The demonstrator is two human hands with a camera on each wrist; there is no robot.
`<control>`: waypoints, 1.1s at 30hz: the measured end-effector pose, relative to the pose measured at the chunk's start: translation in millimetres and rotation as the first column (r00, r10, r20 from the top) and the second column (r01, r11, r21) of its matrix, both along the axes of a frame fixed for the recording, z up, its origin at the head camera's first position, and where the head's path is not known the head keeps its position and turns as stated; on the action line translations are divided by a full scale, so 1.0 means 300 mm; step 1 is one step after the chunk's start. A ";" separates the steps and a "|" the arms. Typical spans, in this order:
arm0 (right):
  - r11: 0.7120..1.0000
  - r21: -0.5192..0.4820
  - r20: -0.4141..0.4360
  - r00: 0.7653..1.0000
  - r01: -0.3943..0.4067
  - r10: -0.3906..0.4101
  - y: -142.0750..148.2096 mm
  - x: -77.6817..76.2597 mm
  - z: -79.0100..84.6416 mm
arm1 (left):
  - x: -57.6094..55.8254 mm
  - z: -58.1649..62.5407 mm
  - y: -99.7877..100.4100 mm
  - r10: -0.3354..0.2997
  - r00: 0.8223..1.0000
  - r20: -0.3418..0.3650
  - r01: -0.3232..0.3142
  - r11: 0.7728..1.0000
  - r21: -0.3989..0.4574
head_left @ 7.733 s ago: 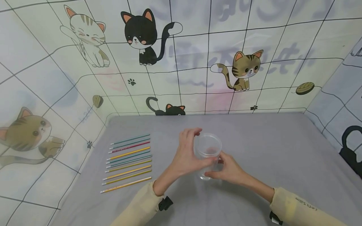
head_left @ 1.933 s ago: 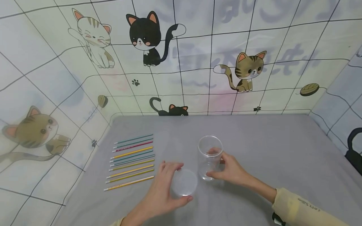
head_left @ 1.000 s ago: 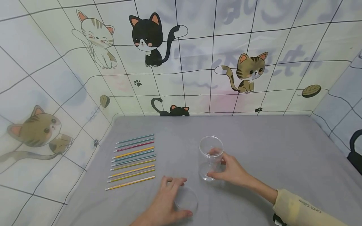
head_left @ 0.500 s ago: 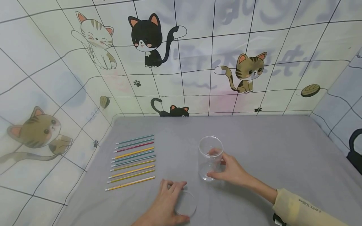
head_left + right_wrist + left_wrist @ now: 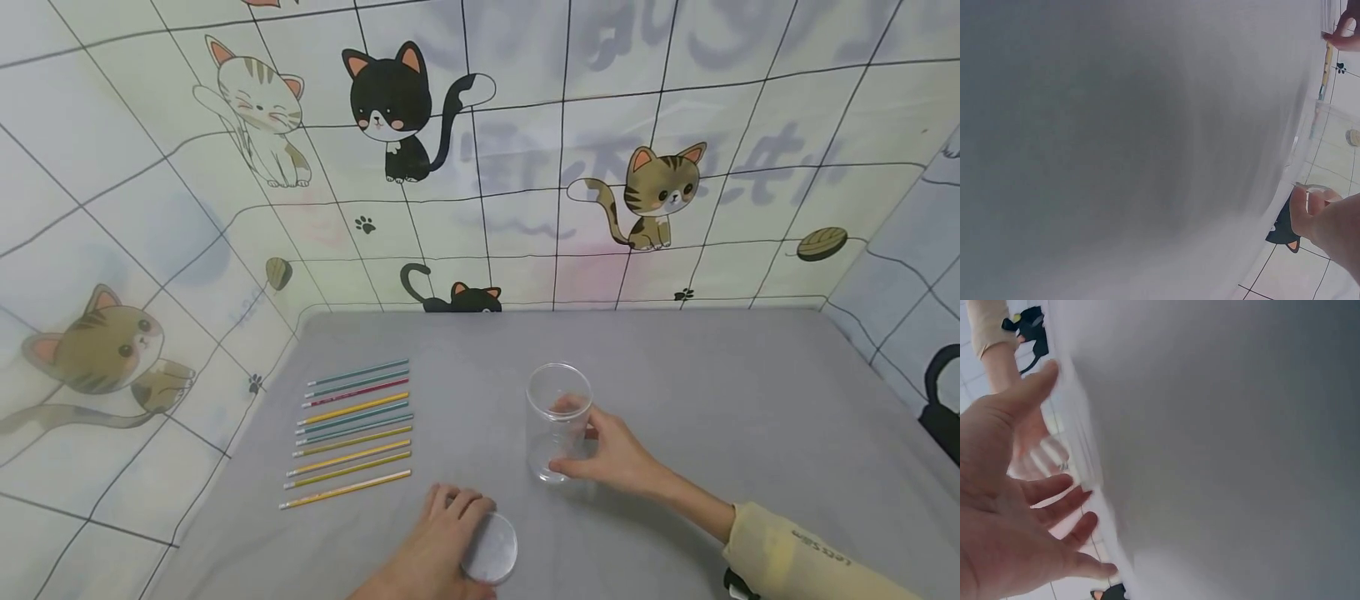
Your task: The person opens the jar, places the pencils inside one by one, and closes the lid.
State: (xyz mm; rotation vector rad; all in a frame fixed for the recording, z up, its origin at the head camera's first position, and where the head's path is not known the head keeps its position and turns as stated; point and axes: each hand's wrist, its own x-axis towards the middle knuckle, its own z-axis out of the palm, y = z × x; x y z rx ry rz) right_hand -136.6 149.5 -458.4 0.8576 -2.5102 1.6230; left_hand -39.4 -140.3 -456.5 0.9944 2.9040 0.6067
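A clear cylindrical jar (image 5: 546,429) stands upright on the grey cloth, its top uncovered. My right hand (image 5: 611,452) grips the jar's lower right side, thumb in front and fingers behind. Nearer the front edge, a round translucent lid (image 5: 491,547) is low at the table. My left hand (image 5: 442,546) holds the lid by its rim from the left, fingers at the far side and thumb at the near side. In the left wrist view my left hand (image 5: 1010,512) has thumb and fingers spread round the rim. My right hand (image 5: 1329,225) shows only partly in the right wrist view.
Several pencils (image 5: 348,433) lie in a row at the left, side by side, eraser ends to the left. The grey cloth (image 5: 712,375) runs back to a wall hanging (image 5: 517,158) with printed cats.
The left hand has lifted the lid off the jar and brought it left and toward me, down to the table. The right hand has stayed on the jar.
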 end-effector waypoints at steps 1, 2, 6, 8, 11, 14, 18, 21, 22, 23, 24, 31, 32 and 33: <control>1.000 0.003 0.005 1.000 0.000 0.000 0.000 0.001 0.000 | -0.001 0.004 -0.006 -0.001 1.000 -0.030 0.003 0.999 0.053; 1.000 0.004 0.010 1.000 0.000 0.000 0.000 0.002 0.000 | -0.004 0.009 -0.013 0.000 0.998 -0.067 0.008 0.993 0.117; 1.000 0.002 0.009 1.000 -0.002 0.002 0.001 0.002 0.002 | -0.040 0.039 -0.047 0.034 0.985 -0.171 0.039 0.914 0.405; 1.000 -0.003 0.007 1.000 -0.002 0.002 0.002 0.001 0.002 | -0.062 0.055 -0.065 0.069 0.986 -0.153 0.021 0.852 0.524; 1.000 -0.002 0.008 1.000 -0.003 0.003 0.004 0.001 0.001 | -0.086 0.077 -0.097 0.137 0.990 -0.032 -0.085 0.765 0.638; 1.000 -0.001 0.010 1.000 -0.002 0.002 0.004 0.001 -0.001 | -0.097 0.094 -0.136 0.206 0.968 0.142 -0.248 0.708 0.662; 1.000 -0.005 0.013 1.000 -0.003 0.003 0.001 0.003 -0.002 | -0.109 0.101 -0.190 0.255 0.929 0.269 -0.370 0.679 0.634; 1.000 -0.005 0.017 1.000 -0.005 0.005 0.000 0.003 0.001 | -0.119 0.091 -0.229 0.261 0.932 0.250 -0.362 0.690 0.627; 1.000 -0.007 0.023 1.000 -0.005 0.005 0.001 0.003 0.002 | -0.122 0.086 -0.241 0.269 0.933 0.238 -0.359 0.697 0.621; 1.000 -0.007 0.024 1.000 -0.007 0.007 0.001 0.003 0.003 | -0.123 0.082 -0.252 0.276 0.934 0.225 -0.356 0.703 0.616; 1.000 -0.007 0.026 1.000 -0.007 0.007 0.001 0.003 0.004 | -0.124 0.079 -0.261 0.286 0.935 0.210 -0.355 0.712 0.606; 1.000 -0.013 -0.017 1.000 -0.006 0.005 0.000 0.002 0.000 | -0.130 0.058 -0.307 0.353 0.924 0.147 -0.375 0.763 0.526; 1.000 -0.011 -0.013 1.000 -0.004 0.004 0.000 0.001 -0.001 | -0.130 0.055 -0.312 0.357 0.924 0.136 -0.373 0.770 0.518; 1.000 -0.007 -0.011 1.000 -0.003 0.003 0.000 0.001 -0.002 | -0.131 0.051 -0.317 0.362 0.924 0.126 -0.373 0.776 0.509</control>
